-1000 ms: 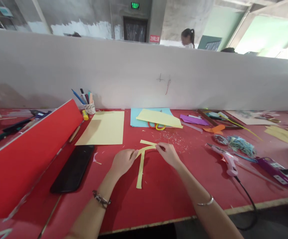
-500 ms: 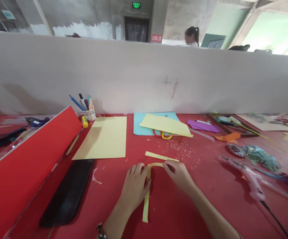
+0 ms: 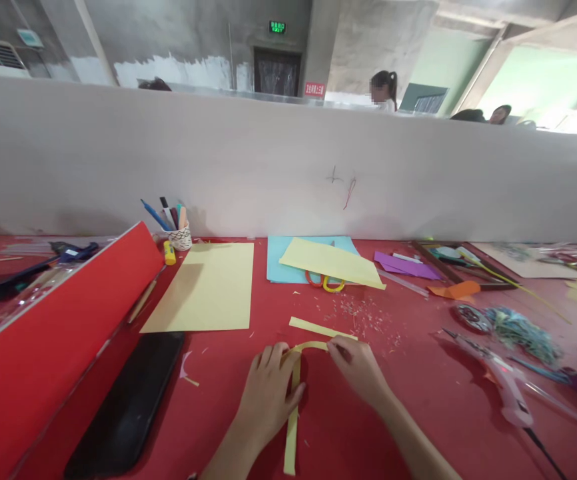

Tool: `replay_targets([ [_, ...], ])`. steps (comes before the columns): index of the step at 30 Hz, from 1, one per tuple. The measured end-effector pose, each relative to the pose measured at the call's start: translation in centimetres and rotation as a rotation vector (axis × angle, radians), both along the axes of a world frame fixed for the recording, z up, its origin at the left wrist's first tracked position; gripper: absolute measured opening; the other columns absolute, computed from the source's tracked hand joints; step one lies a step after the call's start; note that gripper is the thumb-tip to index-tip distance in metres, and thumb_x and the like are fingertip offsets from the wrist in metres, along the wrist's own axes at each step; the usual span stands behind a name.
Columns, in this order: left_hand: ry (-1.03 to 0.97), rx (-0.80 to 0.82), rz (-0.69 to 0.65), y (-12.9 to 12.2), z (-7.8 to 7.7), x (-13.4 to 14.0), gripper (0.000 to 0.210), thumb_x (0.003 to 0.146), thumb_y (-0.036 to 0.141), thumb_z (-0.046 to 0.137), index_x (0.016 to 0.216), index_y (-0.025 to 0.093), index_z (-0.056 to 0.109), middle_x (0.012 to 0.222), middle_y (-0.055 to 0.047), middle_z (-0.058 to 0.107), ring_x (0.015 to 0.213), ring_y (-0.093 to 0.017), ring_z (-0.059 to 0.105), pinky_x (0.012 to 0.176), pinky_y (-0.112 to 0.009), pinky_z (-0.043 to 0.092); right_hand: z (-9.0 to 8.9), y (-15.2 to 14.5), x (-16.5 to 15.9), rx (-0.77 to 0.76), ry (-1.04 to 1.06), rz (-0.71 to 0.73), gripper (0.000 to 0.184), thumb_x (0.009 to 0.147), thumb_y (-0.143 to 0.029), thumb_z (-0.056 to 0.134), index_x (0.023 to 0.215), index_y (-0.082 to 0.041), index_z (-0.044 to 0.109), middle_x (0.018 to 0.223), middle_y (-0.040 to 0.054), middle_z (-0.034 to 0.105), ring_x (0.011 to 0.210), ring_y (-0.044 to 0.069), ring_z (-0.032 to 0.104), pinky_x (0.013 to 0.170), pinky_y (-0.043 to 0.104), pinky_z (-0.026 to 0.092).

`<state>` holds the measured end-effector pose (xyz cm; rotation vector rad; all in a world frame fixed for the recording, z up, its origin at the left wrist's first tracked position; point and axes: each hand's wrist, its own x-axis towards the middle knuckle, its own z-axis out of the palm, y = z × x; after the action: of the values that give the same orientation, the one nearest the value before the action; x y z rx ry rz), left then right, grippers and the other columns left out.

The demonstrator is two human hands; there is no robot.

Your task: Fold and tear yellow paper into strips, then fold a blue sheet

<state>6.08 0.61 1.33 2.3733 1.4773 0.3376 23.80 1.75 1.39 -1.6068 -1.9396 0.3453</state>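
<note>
My left hand (image 3: 267, 387) is on the red table, its fingers closed over the spot where two narrow yellow paper strips meet. One paper strip (image 3: 292, 437) runs from under the thumb toward the table's near side. The other strip (image 3: 313, 345) arches sideways between my two hands. Its right end is pinched between the thumb and fingers of my right hand (image 3: 357, 365). Just beyond the right hand lies a third yellow strip (image 3: 321, 328), partly covered by the fingers. The strips' ends inside both hands are hidden.
A black phone (image 3: 128, 403) and a tilted red board (image 3: 68, 340) lie left. Yellow paper sheets (image 3: 213, 287), scissors (image 3: 333, 285) and pencil shavings (image 3: 363, 317) are ahead. Right are a pink glue gun (image 3: 501, 380), yarn (image 3: 523, 333) and a tape roll (image 3: 471, 318). A white partition (image 3: 248, 160) stands behind.
The view has tilted up a little, so the table things appear lower. Both hands keep their grip on the strips, and the curved strip bows slightly more.
</note>
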Motion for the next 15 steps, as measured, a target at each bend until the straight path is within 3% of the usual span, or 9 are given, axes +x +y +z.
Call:
replay_targets([
  [8, 0.017, -0.035, 0.011, 0.0, 0.3, 0.0, 0.034, 0.076, 0.019, 0.043, 0.109, 0.023, 0.049, 0.110, -0.005, 0.051, 0.102, -0.021, 0.044, 0.086, -0.037, 0.037, -0.3, 0.2, -0.3, -0.015, 0.117, -0.067, 0.023, 0.078, -0.031, 0.034, 0.067, -0.018, 0.049, 0.055, -0.0001, 0.051, 0.049, 0.011, 0.047, 0.048, 0.020, 0.036],
  [11, 0.071, -0.015, 0.004, -0.1, 0.3, 0.1, 0.035, 0.076, 0.018, 0.042, 0.110, 0.023, 0.049, 0.110, -0.006, 0.052, 0.102, -0.022, 0.045, 0.086, -0.037, 0.038, 0.4, 1.2, -0.1, 0.011, 0.039, -0.101, 0.017, 0.076, -0.029, 0.038, 0.069, -0.018, 0.048, 0.061, 0.0008, 0.052, 0.054, 0.012, 0.049, 0.050, 0.021, 0.036],
  [15, 0.143, 0.086, 0.019, 0.1, 0.0, 0.2, 0.035, 0.076, 0.018, 0.044, 0.110, 0.022, 0.050, 0.110, -0.007, 0.053, 0.099, -0.022, 0.048, 0.083, -0.037, 0.041, 2.8, 5.1, -0.6, -0.014, -0.128, 0.074, 0.010, 0.074, -0.020, 0.042, 0.069, -0.017, 0.050, 0.072, 0.0021, 0.054, 0.064, 0.012, 0.050, 0.057, 0.021, 0.036],
])
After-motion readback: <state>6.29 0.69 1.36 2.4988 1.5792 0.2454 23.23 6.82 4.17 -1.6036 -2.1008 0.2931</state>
